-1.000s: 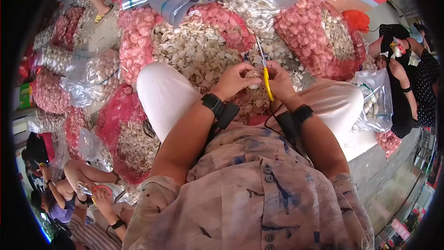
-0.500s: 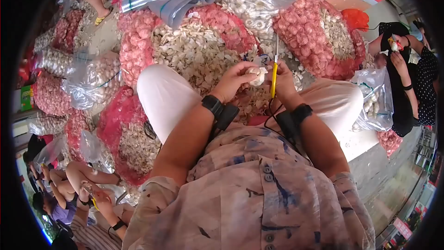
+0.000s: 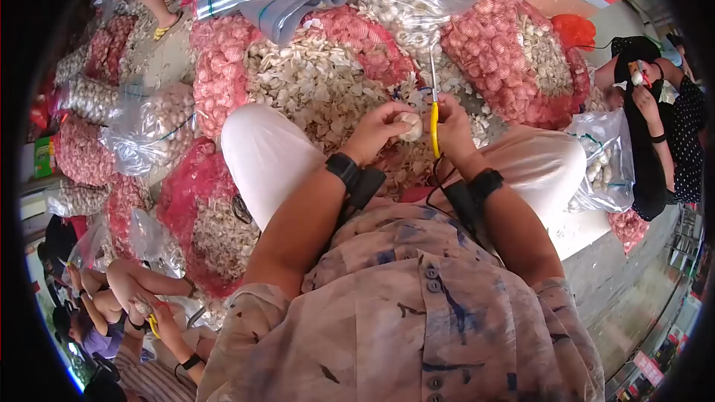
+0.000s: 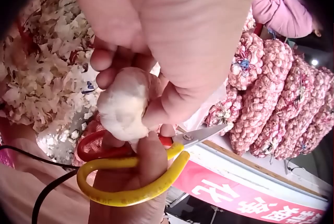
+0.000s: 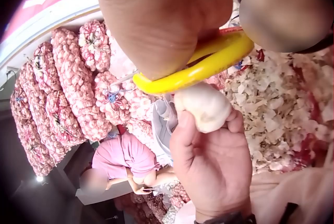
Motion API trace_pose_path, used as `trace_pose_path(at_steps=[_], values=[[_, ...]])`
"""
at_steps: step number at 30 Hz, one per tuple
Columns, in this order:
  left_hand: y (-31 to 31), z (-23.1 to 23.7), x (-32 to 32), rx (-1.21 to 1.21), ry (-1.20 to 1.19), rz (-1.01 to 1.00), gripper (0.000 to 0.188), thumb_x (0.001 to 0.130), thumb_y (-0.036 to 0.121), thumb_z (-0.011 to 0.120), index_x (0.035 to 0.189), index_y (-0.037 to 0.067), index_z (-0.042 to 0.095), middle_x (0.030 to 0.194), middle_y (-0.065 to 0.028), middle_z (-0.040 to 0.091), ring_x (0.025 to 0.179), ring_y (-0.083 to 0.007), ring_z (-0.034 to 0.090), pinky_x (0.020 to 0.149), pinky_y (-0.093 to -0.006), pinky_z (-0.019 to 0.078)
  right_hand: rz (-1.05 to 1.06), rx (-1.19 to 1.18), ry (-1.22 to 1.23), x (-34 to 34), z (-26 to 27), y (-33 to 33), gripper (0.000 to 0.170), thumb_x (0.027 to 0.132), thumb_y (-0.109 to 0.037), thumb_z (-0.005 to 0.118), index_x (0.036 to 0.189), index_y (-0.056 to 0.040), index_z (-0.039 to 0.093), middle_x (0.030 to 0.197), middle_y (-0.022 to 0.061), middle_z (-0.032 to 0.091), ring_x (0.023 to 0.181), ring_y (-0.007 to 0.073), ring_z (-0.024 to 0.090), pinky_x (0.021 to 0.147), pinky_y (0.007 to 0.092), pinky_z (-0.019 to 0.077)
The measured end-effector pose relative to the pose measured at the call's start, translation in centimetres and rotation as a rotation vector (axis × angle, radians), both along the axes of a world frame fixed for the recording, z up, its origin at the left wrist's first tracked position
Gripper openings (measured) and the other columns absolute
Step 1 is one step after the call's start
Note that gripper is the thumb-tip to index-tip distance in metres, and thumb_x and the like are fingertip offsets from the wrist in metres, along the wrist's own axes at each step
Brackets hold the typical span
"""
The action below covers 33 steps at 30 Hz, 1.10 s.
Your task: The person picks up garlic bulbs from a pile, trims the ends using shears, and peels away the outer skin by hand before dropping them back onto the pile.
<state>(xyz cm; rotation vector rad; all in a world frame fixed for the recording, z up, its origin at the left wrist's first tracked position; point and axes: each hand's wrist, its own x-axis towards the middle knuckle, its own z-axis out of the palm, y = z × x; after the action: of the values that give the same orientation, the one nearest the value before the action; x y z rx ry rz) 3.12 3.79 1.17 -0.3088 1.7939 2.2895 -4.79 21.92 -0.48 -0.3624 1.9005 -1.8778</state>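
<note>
Between thumb and fingers, my left hand [image 3: 376,134] holds a whitish garlic bulb [image 3: 410,126] in front of my lap. In the left wrist view the bulb [image 4: 122,106] looks smooth and rounded, with the thumb pressed against its side. My right hand [image 3: 456,134] grips scissors [image 3: 434,128] with yellow and red handles, their blades pointing away from me in the head view. Right fingertips touch the underside of the bulb in the left wrist view. From the right wrist, the yellow handle [image 5: 182,79] crosses just above the bulb [image 5: 204,108].
A heap of dry garlic peels [image 3: 313,85] lies beyond my knees. Red mesh sacks of garlic [image 3: 488,45] and clear plastic bags of bulbs [image 3: 424,0] surround it. Other people sit at left and right; one at right holds a bulb [image 3: 638,77].
The scissors swung from leaning left to nearly upright, then slightly back left. Half a second ago, loose pale skin stuck out from the bulb; now it looks rounder. Both hands stay close together.
</note>
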Motion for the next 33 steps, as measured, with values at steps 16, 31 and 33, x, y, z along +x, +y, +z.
trace_pose_path(at_steps=[16, 31, 33], values=[[0.2, -0.9, -0.2, -0.083, -0.018, 0.121, 0.033, 0.088, 0.011, 0.071, 0.114, 0.009, 0.052, 0.106, -0.003, 0.062, 0.09, -0.0102, 0.058, 0.071, -0.0245, 0.0478, 0.008, 0.211, 0.162, 0.6, 0.1, -0.2, 0.038, 0.082, -0.006, 0.074, 0.115, -0.0028, 0.054, 0.083, 0.0051, 0.065, 0.075, 0.0093, 0.058, 0.068, 0.0266, 0.0485], [1.2, -0.8, -0.1, 0.274, -0.036, 0.213, 0.033, 0.087, 0.005, 0.07, 0.115, 0.006, 0.053, 0.107, -0.0063, 0.062, 0.093, -0.0136, 0.062, 0.07, -0.0265, 0.0532, -0.052, 0.029, -0.132, 0.3, -0.5, 0.4, 0.04, 0.085, -0.002, 0.072, 0.119, -0.0075, 0.051, 0.095, 0.0081, 0.066, 0.08, 0.0156, 0.065, 0.066, 0.0286, 0.0555], [1.1, -0.8, -0.1, 0.21, -0.045, 0.255, 0.033, 0.089, 0.006, 0.069, 0.118, 0.004, 0.055, 0.106, -0.0068, 0.063, 0.092, -0.0138, 0.063, 0.069, -0.0264, 0.0545, -0.008, 0.045, -0.077, 0.6, 0.1, 0.2, 0.04, 0.086, -0.003, 0.072, 0.119, -0.0077, 0.051, 0.095, 0.0083, 0.066, 0.081, 0.0153, 0.065, 0.067, 0.0279, 0.0551]])
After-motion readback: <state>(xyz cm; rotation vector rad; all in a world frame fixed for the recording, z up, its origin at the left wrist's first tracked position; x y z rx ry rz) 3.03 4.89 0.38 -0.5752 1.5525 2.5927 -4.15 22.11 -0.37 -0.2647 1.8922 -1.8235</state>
